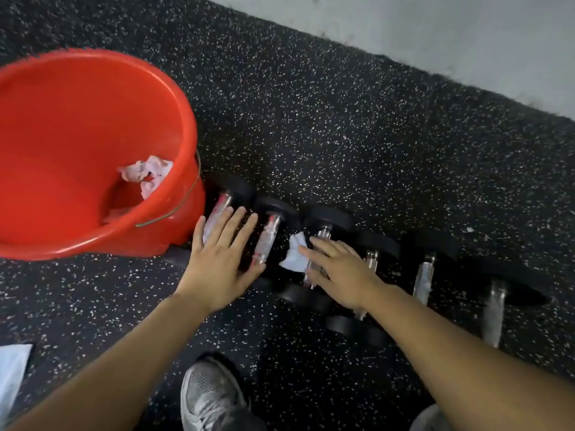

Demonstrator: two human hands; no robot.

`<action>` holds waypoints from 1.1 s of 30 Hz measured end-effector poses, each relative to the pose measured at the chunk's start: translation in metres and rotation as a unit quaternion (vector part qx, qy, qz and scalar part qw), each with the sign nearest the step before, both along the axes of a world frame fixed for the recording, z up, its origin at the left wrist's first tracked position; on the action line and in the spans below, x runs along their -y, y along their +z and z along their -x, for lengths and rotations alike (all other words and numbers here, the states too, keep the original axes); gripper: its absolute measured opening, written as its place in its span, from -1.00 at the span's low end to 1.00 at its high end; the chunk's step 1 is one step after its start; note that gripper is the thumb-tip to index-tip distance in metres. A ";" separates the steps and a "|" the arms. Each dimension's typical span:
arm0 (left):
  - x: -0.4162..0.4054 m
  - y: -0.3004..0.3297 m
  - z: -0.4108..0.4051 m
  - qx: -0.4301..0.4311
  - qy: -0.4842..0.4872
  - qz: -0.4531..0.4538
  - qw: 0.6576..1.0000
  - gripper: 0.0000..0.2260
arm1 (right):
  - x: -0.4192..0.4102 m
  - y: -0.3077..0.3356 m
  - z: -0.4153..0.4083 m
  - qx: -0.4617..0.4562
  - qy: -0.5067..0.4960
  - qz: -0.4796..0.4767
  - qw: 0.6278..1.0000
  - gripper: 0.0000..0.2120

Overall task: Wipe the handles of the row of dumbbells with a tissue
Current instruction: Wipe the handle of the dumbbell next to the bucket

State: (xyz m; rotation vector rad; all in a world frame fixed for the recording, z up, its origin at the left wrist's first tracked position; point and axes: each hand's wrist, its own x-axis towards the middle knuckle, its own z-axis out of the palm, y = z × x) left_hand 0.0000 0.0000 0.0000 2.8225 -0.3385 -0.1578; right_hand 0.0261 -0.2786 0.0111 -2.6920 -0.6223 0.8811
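Observation:
Several black dumbbells with chrome handles lie side by side on the speckled floor, running from the bucket down to the right. My left hand (217,262) is spread flat with its fingers apart over the first handle (219,206), beside the second handle (268,237). A pale patch shows under its fingers; I cannot tell what it is. My right hand (339,272) lies over the third handle (323,233) and presses a white tissue (295,253) against it. The tissue sticks out to the left of the fingers. Further handles (423,278) to the right are bare.
A red bucket (186,119) stands tilted at the left, touching the first dumbbell, with a crumpled tissue (146,174) inside. A grey shoe (208,396) is at the bottom centre. A white sheet (12,371) lies at the bottom left. A pale wall (435,35) runs behind.

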 end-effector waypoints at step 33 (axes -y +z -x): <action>-0.044 -0.054 0.035 0.117 0.219 0.073 0.966 -0.33 | -0.091 -0.036 -0.020 0.112 -0.062 -0.227 0.965 -0.62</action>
